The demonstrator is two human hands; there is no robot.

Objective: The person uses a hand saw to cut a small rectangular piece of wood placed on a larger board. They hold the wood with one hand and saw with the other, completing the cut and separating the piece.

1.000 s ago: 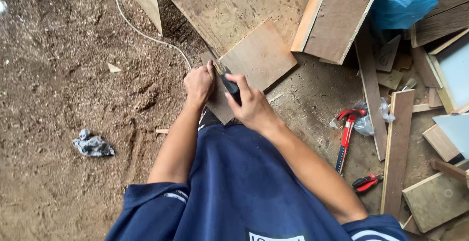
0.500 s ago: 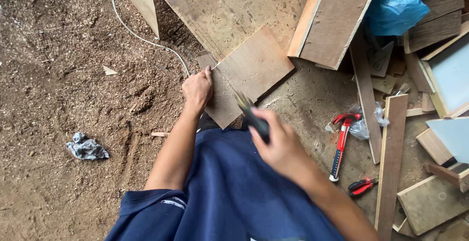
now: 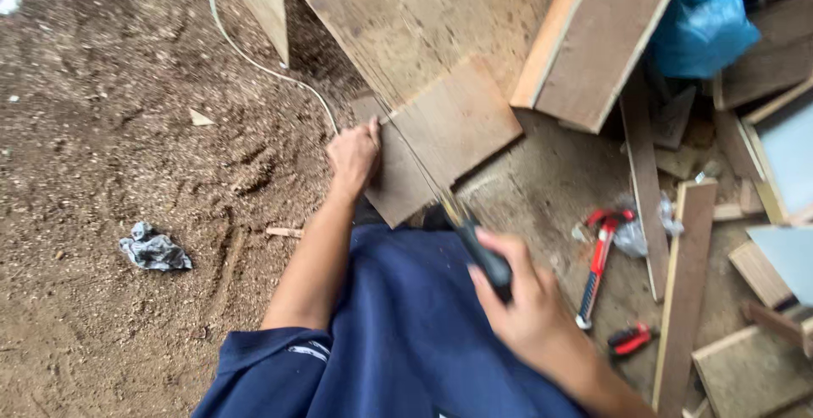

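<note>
Over on the left of the dirt floor (image 3: 102,316) a crumpled grey rag (image 3: 154,249) is lying well apart from the work. The left hand (image 3: 353,157) is pressing down, fingers spread flat, on the near corner of a brown board (image 3: 445,134), seemingly pinning it so it cannot shift. The right hand (image 3: 523,304) is gripping the dark handle of a handsaw (image 3: 440,198), its thin blade running across the board. Farther right a red-handled hammer (image 3: 597,261) is lying among wood offcuts.
</note>
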